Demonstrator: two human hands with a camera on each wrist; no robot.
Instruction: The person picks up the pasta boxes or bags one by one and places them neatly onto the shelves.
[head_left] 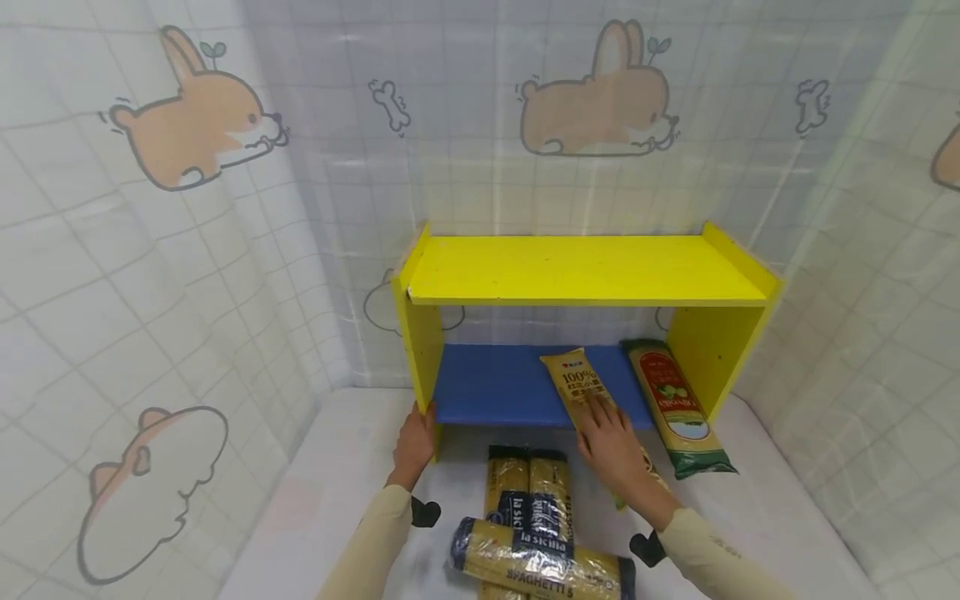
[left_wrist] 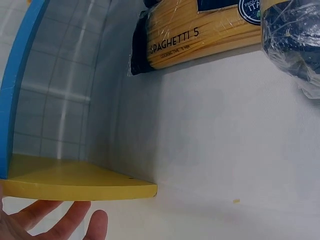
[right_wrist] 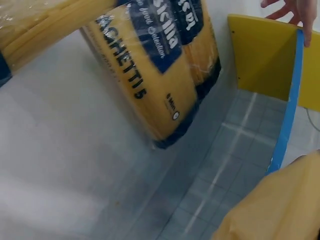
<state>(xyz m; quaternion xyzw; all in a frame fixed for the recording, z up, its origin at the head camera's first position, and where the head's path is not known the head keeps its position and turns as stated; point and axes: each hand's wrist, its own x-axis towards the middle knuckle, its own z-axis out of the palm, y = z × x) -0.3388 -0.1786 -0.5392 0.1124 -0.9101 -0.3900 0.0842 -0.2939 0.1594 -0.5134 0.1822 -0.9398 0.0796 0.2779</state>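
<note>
My right hand [head_left: 613,442] lies over a tan noodle packet [head_left: 573,375] printed "100%", its fingers stretched along the top. That packet slants across the blue lower board [head_left: 487,383] of a yellow shelf unit [head_left: 585,267], its near end jutting past the front edge, partly hidden by the hand. In the right wrist view the tan packet [right_wrist: 280,205] fills the lower right corner. My left hand [head_left: 414,446] grips the front edge of the left side panel [head_left: 422,350]; its fingers [left_wrist: 70,220] show along the panel's outer face in the left wrist view.
At the board's right end leans a green-and-red noodle packet [head_left: 671,400], overhanging the front. Two spaghetti packs [head_left: 506,475] lie side by side on the white table [head_left: 322,500], and a third spaghetti pack [head_left: 540,562] lies across them. A patterned curtain [head_left: 465,192] surrounds the shelf.
</note>
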